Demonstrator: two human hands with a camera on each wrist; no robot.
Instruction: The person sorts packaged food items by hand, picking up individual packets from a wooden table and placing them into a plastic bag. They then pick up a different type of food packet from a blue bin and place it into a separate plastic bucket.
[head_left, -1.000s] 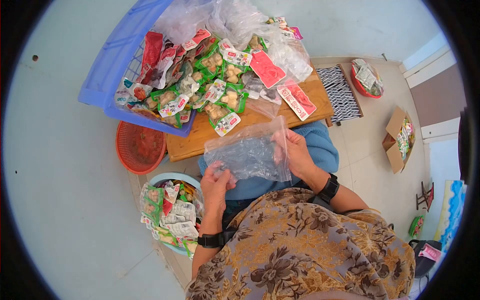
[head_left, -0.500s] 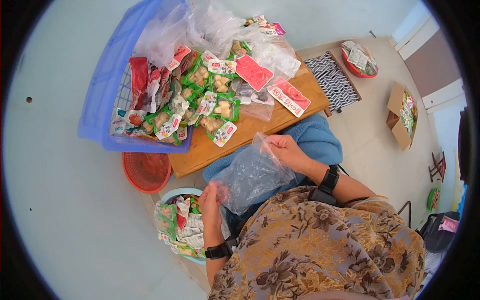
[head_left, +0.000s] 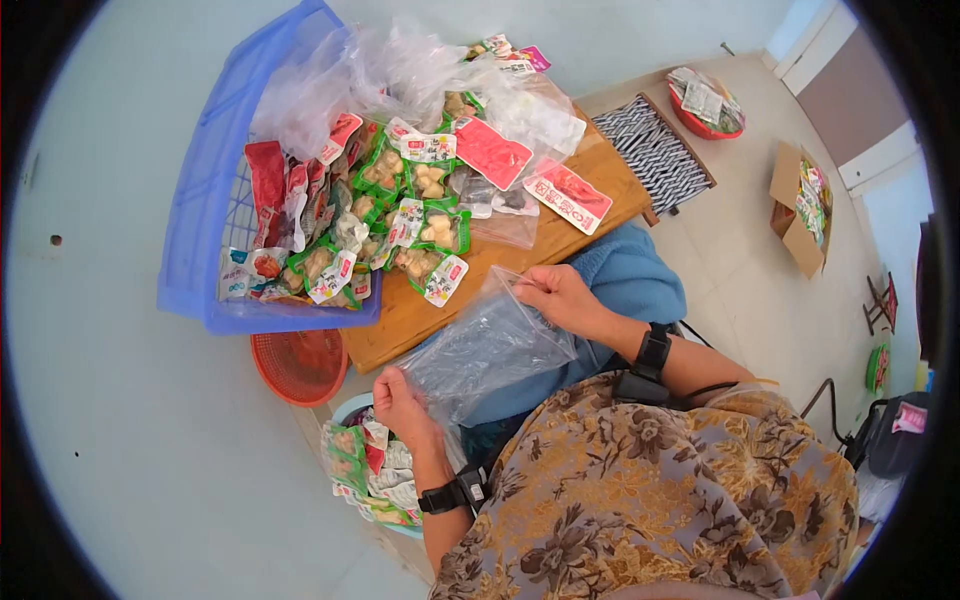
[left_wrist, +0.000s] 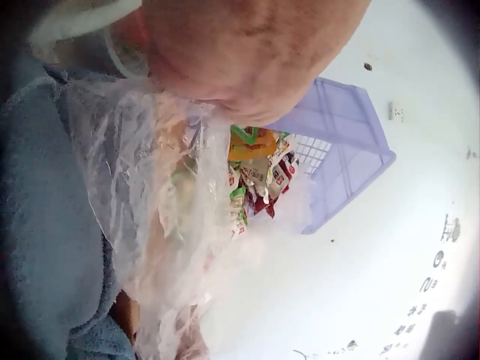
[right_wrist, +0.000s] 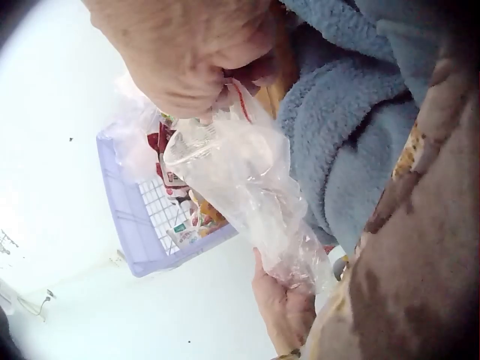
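A clear plastic zip bag (head_left: 495,350) is stretched between my two hands, above the blue fleece cloth (head_left: 635,280) on the lap. My left hand (head_left: 405,408) grips its left end with curled fingers. At the opposite end, my right hand (head_left: 565,300) pinches a corner between thumb and fingers. A red strip shows along the edge of the bag (right_wrist: 251,161) by the right hand in the right wrist view. Just beyond, green-edged snack packets (head_left: 418,262) and red-and-white packets (head_left: 568,195) lie on the wooden table (head_left: 610,165).
A blue-purple basket (head_left: 190,240) full of packets leans at the table's left, loose plastic bags (head_left: 400,65) behind. Below are a red basket (head_left: 300,365) and a pale blue tub (head_left: 350,408) of packets. A cardboard box (head_left: 790,225) and red basin (head_left: 700,125) stand on the right floor.
Both hands keep hold of the bag. The left hand has moved left and its fingers have curled in more, and the bag now slants between the hands. The head view has shifted.
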